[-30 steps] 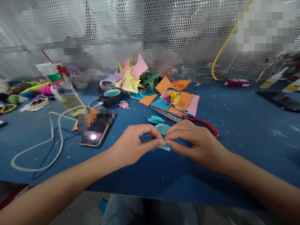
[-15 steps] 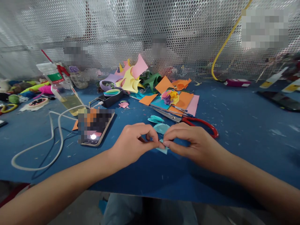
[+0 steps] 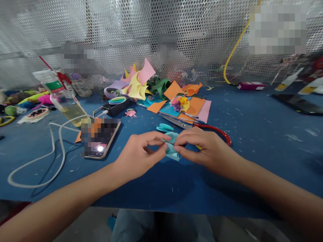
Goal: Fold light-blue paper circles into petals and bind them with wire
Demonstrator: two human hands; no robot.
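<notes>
Between both hands is a small folded piece of light blue paper (image 3: 172, 154), held just above the table. My left hand (image 3: 143, 153) pinches its left edge between thumb and fingers. At the right edge, my right hand (image 3: 202, 144) grips the same piece with thumb and forefinger. Right behind the fingers lies another light blue paper piece (image 3: 173, 136), partly hidden by them. A little farther back sits a stack of light blue paper cutouts (image 3: 164, 127). Scissors with red handles (image 3: 224, 131) lie behind my right hand.
To the left a lit phone (image 3: 102, 141) lies by a looped white cable (image 3: 30, 185) and a tilted plastic bottle (image 3: 63, 101). Coloured paper scraps (image 3: 137, 85), orange sheets (image 3: 196, 106) and a crumpled paper flower (image 3: 180, 104) are at the back, before a perforated metal screen (image 3: 202, 40).
The fingers have parted slightly around the light blue paper, so more of it shows. The whole view has shifted a little, moving the table things left.
</notes>
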